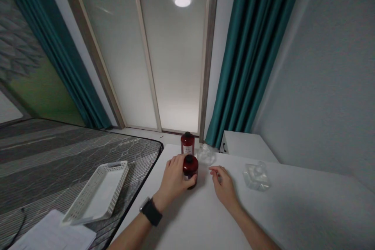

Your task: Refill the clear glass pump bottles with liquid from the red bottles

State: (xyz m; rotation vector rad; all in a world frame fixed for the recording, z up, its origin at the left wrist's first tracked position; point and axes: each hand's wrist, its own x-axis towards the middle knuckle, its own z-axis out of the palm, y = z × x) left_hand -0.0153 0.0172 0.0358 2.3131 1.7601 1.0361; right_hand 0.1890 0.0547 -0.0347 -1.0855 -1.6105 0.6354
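Note:
My left hand (175, 175), with a dark watch on its wrist, is wrapped round the side of a dark red bottle (191, 166) with a black cap. The bottle stands upright on the white table (199, 218). Just behind it is a second dark red bottle (188, 144) with a black cap and a white label. To the right of the near bottle, my right hand (223, 185) hovers over or rests on the table, fingers bent and partly apart, nothing visible in them. A crumpled clear plastic piece (206, 154) lies beyond my right hand.
Another clear plastic packet (256, 176) lies on the table at right. On the grey striped mattress (73, 144) at left are a white perforated basket (98, 195) and papers (55, 232). A white cabinet (247, 146) stands past the table's far edge, near a teal curtain (249, 54).

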